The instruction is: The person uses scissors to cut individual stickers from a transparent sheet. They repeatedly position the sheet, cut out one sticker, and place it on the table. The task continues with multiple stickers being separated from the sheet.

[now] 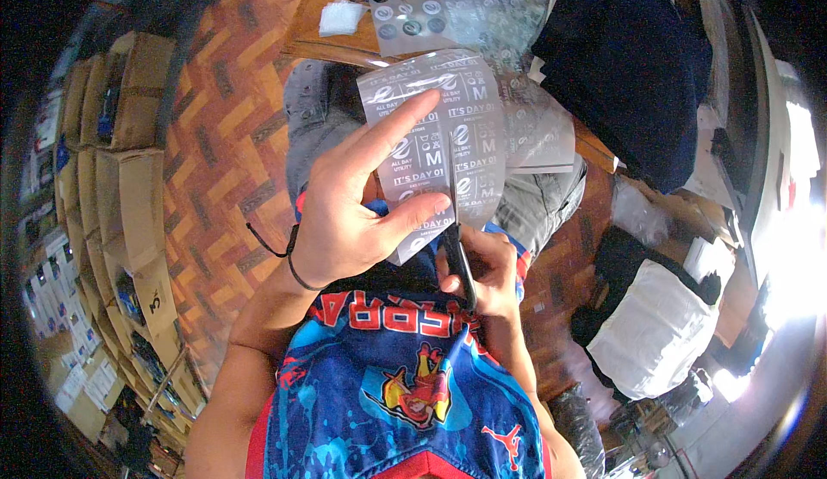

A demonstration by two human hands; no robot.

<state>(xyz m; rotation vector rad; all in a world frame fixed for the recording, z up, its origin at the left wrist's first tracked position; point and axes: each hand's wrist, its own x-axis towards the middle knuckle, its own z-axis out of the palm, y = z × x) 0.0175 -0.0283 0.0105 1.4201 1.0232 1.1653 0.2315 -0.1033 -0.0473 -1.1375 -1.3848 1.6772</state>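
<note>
A curved, translucent film sheet (413,149) with repeated white printed labels is held up over my lap. My left hand (355,201) holds its left side, with the thumb and index finger spread across the front; the other fingers are hidden. Scissors (460,266) with black handles are in my right hand (491,266), below the sheet. Their narrow blade runs upward along the gap between two columns of labels. Just to the right, another printed translucent sheet (543,130) rests over my knee.
A wooden table (323,14) ahead carries a sheet of round stickers (407,14), a small white stack (341,17) and more printed film. Cardboard boxes (136,207) line the left. Dark fabric (620,65) hangs at upper right, above a white cloth bundle (652,330).
</note>
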